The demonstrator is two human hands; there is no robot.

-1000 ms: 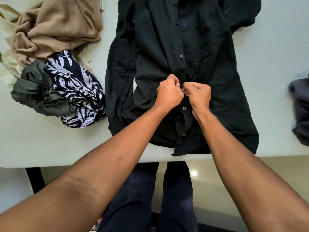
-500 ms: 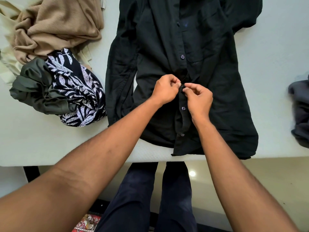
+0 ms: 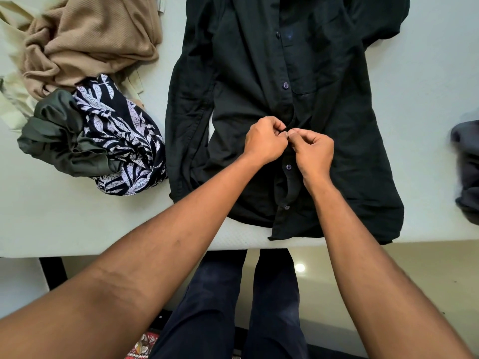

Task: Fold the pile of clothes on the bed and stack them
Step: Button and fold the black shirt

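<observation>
Broadly, the pale bed (image 3: 77,224) fills the far half of the view, and its near edge runs left to right above the person's dark trousers (image 3: 220,307). Spread flat on it, right of the middle, lies the black shirt (image 3: 259,73), front up, with the collar end far and the hem at the bed's near edge. Its left-hand sleeve lies straight along the body. To the left sits the unfolded pile. A tan ribbed garment (image 3: 98,35) lies at the far side. A leaf-print garment (image 3: 121,136) in black and white lies nearer, just beside the shirt's sleeve. An olive green garment (image 3: 59,141) is bunched against the print's left side, and a cream garment (image 3: 15,99) shows from under the tan one at the far left. At the right edge a dark grey garment (image 3: 466,164) lies on the bed, blurred and cut off by the frame. Both hands meet over the shirt's placket (image 3: 285,187) about midway down. The left hand (image 3: 264,141) has curled fingers pinching the placket fabric. The right hand (image 3: 313,151), fingertips touching the left's, pinches the same spot from the right. Whether a button sits between the fingers cannot be told. Small buttons (image 3: 285,85) show on the placket, two beyond the hands and two nearer
</observation>
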